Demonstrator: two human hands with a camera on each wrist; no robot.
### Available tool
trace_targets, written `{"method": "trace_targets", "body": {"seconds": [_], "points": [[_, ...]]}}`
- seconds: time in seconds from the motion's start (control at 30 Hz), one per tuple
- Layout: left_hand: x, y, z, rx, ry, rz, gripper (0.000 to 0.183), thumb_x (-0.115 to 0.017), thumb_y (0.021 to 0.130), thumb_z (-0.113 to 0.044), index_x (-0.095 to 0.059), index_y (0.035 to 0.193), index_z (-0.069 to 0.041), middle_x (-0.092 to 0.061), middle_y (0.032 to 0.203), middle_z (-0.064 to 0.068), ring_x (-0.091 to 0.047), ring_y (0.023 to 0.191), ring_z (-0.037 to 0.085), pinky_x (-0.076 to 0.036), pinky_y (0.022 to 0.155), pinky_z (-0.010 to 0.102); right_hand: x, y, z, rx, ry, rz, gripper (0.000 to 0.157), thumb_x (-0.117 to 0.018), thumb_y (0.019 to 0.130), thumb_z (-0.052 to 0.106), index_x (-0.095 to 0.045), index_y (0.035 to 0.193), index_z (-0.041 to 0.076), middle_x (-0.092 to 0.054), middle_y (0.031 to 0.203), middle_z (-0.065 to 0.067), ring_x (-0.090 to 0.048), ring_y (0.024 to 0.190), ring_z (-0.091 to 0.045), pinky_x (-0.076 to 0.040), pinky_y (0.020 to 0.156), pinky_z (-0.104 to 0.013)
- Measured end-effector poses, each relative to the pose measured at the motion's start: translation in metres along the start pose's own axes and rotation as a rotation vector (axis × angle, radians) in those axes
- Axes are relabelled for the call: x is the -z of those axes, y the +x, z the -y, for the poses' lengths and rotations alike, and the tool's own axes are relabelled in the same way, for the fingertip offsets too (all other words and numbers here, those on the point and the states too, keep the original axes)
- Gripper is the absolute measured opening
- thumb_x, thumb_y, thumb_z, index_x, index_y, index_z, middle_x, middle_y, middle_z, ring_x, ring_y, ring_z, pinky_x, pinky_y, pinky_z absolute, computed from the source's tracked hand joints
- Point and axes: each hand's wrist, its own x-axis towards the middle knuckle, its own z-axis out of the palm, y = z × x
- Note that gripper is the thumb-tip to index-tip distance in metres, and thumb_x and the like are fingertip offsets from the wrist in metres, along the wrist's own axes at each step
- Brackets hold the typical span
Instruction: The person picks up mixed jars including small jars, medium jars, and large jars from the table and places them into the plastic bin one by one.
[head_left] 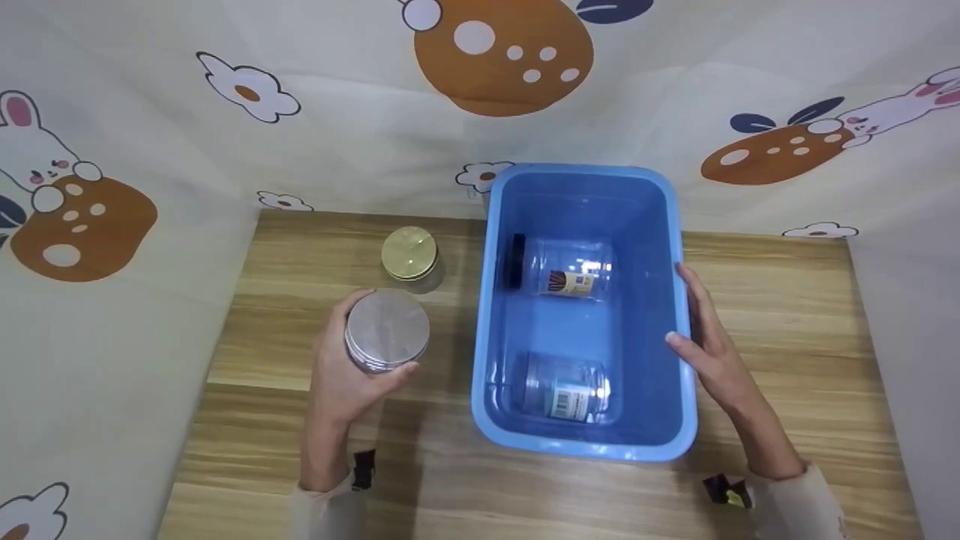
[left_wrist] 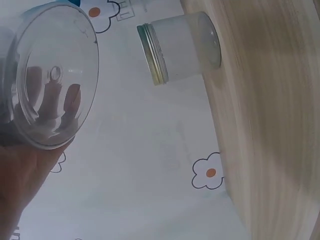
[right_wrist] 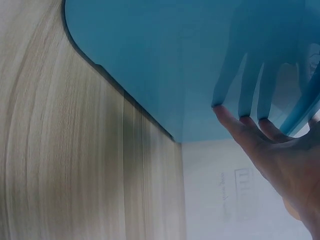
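My left hand (head_left: pixel 346 371) grips a clear plastic jar with a silver lid (head_left: pixel 388 328), fingers and thumb wrapped round its sides. In the left wrist view the base of this jar (left_wrist: pixel 60 75) faces the camera, raised off the tabletop. Just beyond it stands another clear jar with a gold lid (head_left: pixel 409 253), upright on the table. At the right side of a blue plastic bin (head_left: pixel 585 450), my right hand (head_left: pixel 711 349) holds the rim, thumb over the edge and fingers against the outer wall. Two clear jars lie on their sides in the bin: one black-lidded (head_left: pixel 574 259), one with a pale label (head_left: pixel 566 386).
The wood-grain table (head_left: pixel 465 495) is bordered at the back and sides by a pale printed cloth (head_left: pixel 352 150). The bin's far end is close to the back cloth. Small dark pieces (head_left: pixel 364 469) show beside both wrists.
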Motion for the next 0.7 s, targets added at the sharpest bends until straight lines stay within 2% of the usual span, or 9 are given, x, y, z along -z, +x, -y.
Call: {"method": "trace_targets", "body": {"seconds": [0.17,0.27,0.43,0.53,0.7], "points": [[0.001,0.003,-0.003,-0.041,0.0,-0.007,0.101,-0.095,0.049,-0.034,-0.055,0.136,-0.005,-0.065,0.126,0.011,-0.061,0.111,0.028,-0.049,0.093,0.046,0.0,0.001,-0.001,0.011,-0.016,0.008,0.079,-0.051,0.095,-0.001,-0.016,0.16,0.026,-0.015,0.165,0.001,-0.024,0.144,-0.029,-0.03,0.111,-0.044],[0.0,0.007,-0.005,-0.082,-0.031,0.001,0.103,-0.095,0.052,-0.048,-0.055,0.138,-0.006,-0.064,0.129,0.01,-0.061,0.114,0.028,-0.049,0.096,0.041,0.001,0.001,-0.001,0.014,-0.024,0.002,0.079,-0.051,0.094,-0.001,-0.016,0.161,0.025,-0.015,0.165,0.001,-0.025,0.144,-0.029,-0.032,0.109,-0.036],[-0.004,0.013,-0.007,-0.126,-0.035,0.018,0.107,-0.085,0.057,-0.069,-0.055,0.138,-0.006,-0.064,0.13,0.008,-0.062,0.112,0.027,-0.051,0.096,0.038,0.0,-0.001,-0.001,0.01,-0.012,-0.008,0.078,-0.05,0.095,-0.001,-0.017,0.161,0.024,-0.014,0.165,0.002,-0.023,0.143,-0.03,-0.029,0.11,-0.049],[-0.008,0.014,-0.007,-0.13,-0.027,0.035,0.106,-0.081,0.059,-0.073,-0.056,0.138,-0.009,-0.065,0.127,0.006,-0.063,0.11,0.026,-0.052,0.093,0.042,0.0,-0.001,-0.001,0.01,-0.001,-0.011,0.078,-0.05,0.095,-0.001,-0.017,0.16,0.024,-0.014,0.165,0.002,-0.023,0.143,-0.032,-0.025,0.11,-0.06],[-0.017,0.016,-0.007,-0.159,-0.023,0.039,0.102,-0.076,0.062,-0.077,-0.057,0.138,-0.011,-0.068,0.122,0.007,-0.066,0.104,0.026,-0.056,0.086,0.045,0.0,-0.001,-0.001,0.004,-0.006,-0.017,0.077,-0.05,0.095,0.001,-0.017,0.16,0.025,-0.015,0.164,0.002,-0.024,0.143,-0.032,-0.022,0.107,-0.069]]}}
